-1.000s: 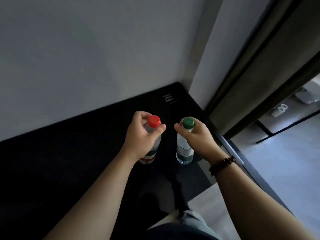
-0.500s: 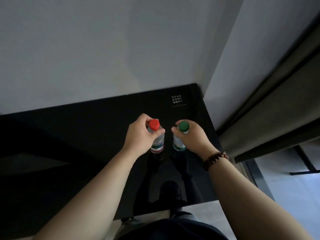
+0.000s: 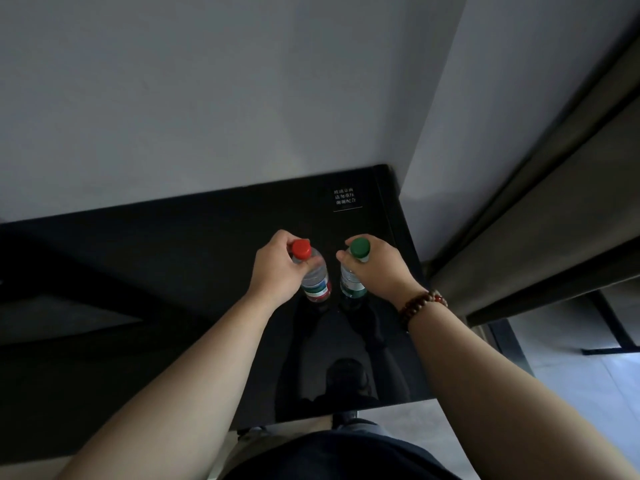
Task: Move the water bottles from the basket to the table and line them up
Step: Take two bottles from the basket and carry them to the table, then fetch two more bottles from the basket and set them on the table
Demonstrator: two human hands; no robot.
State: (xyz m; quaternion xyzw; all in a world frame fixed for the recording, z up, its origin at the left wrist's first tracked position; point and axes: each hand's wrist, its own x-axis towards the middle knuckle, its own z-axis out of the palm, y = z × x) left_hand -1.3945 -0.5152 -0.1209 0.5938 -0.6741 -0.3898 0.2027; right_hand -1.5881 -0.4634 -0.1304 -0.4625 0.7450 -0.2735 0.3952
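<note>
While both bottles are held by their necks, the step in hand looks to be setting them down side by side on the black table (image 3: 173, 265). The left grip (image 3: 277, 271) is closed around the neck of the red-capped bottle (image 3: 314, 280), curled high, just below its top. The right grip (image 3: 379, 268) pinches the green-capped bottle (image 3: 349, 284) the same way, at 3 o'clock of the red one and just beside it, not touching. Both stand near upright toward the table's 1 o'clock corner, their bases at the glossy top or barely above it; which, I cannot tell. To do it well, lower each straight down until the base seats flat, since a hold so high lets the body swing and a tilted base would rock. Match the two bases on one line running 9 to 3 o'clock, leaving an even gap, and leave room at 9 o'clock for more. Loosen each hold only once its bottle stands alone. No basket is in view.
</note>
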